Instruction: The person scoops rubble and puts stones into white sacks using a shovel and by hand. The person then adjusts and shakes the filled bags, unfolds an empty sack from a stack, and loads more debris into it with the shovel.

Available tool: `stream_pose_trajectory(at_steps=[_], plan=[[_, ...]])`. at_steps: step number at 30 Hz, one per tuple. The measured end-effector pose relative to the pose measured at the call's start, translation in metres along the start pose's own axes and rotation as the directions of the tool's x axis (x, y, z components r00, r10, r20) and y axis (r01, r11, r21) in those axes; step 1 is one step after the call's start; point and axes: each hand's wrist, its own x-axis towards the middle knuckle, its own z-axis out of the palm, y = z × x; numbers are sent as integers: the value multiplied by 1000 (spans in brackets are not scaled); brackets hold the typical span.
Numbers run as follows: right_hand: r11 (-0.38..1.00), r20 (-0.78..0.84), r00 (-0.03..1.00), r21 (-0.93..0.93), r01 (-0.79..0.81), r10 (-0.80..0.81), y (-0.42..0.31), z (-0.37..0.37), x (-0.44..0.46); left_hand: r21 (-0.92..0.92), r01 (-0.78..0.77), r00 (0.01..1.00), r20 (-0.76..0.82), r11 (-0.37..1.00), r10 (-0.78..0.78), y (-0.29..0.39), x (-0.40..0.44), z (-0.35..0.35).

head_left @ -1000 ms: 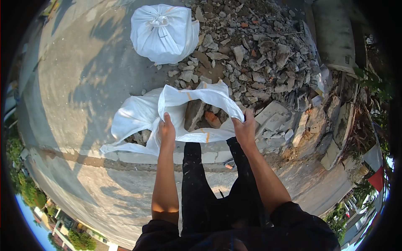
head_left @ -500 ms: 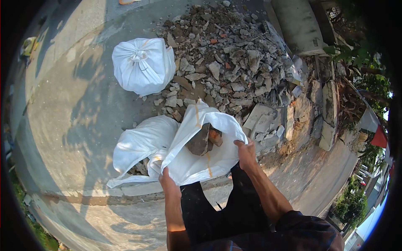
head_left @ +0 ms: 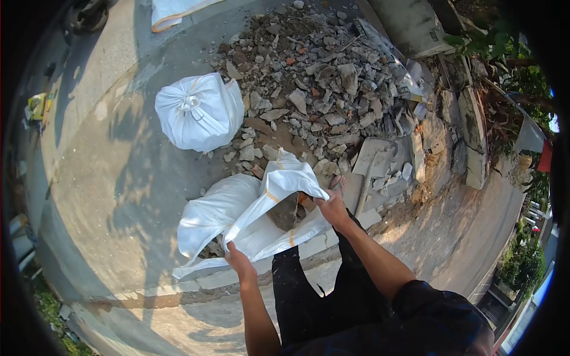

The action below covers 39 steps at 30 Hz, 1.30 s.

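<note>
A white woven sack (head_left: 261, 237) with orange stripes is held by its rim between my two hands, in front of my legs. My left hand (head_left: 240, 261) is closed on the near left edge of the rim. On the right side, my right hand (head_left: 333, 209) grips the opposite edge, pulled out taut. Inside the mouth lies a brown-grey chunk of rubble (head_left: 285, 212), with reddish pieces beside it; the lower part of the sack's inside is hidden. Against its left side rests a second white sack (head_left: 214, 207), its mouth showing rubble.
Broken concrete and brick form a large rubble heap (head_left: 320, 83) ahead. A tied white sack (head_left: 199, 113) stands left of it. A wooden-looking handle (head_left: 365, 184) lies near my right foot. Another white sack (head_left: 178, 9) lies flat at the far top. Slabs (head_left: 469, 142) edge the right.
My hands have drawn the sack's mouth into a narrower opening, and the right hand has moved left. My view has shifted, showing my right foot and the handle beside it.
</note>
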Motion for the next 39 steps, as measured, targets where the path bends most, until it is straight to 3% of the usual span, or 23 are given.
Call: stream_pose_trajectory(at_steps=[1, 5, 7, 12, 16, 18, 20, 21, 22, 25, 26, 29, 30, 32, 34, 37, 39], plan=[[994, 14, 996, -61, 91, -91, -1, 1, -9, 47, -2, 1000, -24, 999, 4, -2, 2, -3], [999, -17, 999, 3, 45, -45, 22, 13, -20, 235, 14, 999, -44, 972, -3, 0, 7, -6], [988, -176, 973, -66, 141, -150, 25, 19, -20, 263, -36, 999, 7, 964, 36, -2, 14, -7], [997, -187, 981, 60, 56, -44, 23, 22, -21, 370, -178, 967, 235, 912, 94, -14, 24, -26], [976, -163, 986, 210, 66, -32, 3, 6, -48, 551, -276, 947, 295, 787, 125, -12, 19, -38], [967, -133, 991, 249, 51, -18, 8, -12, -65, 527, -401, 901, 373, 750, 220, -5, 14, -37], [941, -436, 857, 66, 332, -273, 25, -19, -80, 539, -403, 899, 384, 740, 210, -1, 6, -36], [942, -461, 862, 142, 304, -209, 41, -30, -86, 526, -399, 900, 382, 751, 211, 0, 4, -35], [934, -477, 865, 217, 284, -152, 65, -45, -94, 541, -373, 916, 345, 754, 206, -3, 12, -39], [982, -548, 836, 167, 90, 17, 193, -69, -94, 613, -274, 957, 250, 741, 147, 3, -3, -33], [998, -528, 847, 24, -62, 65, 241, -76, -92, 660, -199, 980, 144, 724, 138, 9, -28, -17], [936, -472, 835, -55, -349, 283, 423, -79, -61, 669, -162, 980, 26, 725, 195, -1, -43, -9], [877, -455, 804, -93, -471, 383, 463, -83, -45, 631, -226, 967, 52, 742, 250, -9, -46, -4], [818, -399, 773, -86, -568, 494, 504, -109, -14, 635, -292, 940, 50, 715, 338, -32, -49, -27], [874, -573, 742, -89, -478, 347, 567, -103, 28, 449, -303, 912, -121, 841, 393, -54, -40, -55], [913, -519, 801, -89, -398, 299, 617, -90, 81, 625, -166, 903, -214, 763, 372, -105, -53, -103], [920, -464, 829, -70, -385, 311, 632, -76, 97, 743, -159, 910, -146, 650, 389, -110, -53, -107]])
